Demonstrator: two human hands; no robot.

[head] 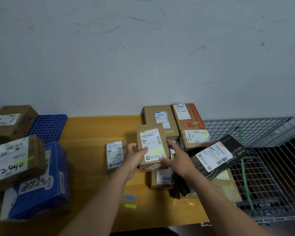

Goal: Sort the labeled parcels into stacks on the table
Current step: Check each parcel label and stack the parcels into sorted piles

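Note:
A small brown parcel with a white label and a green stripe is held over the yellow table. My left hand grips its lower left edge, and my right hand touches its right side and lower corner. Under it lies a pile of flat brown parcels. A small labelled parcel lies flat just left of my left hand. Behind stand two brown boxes and a smaller one. A black box leans on the pile at the right.
At the left, brown parcels marked with handwritten numbers sit on a blue box, with another brown box and a blue perforated crate behind. A wire cage cart stands at the right. Blue and green tape strips lie on the table.

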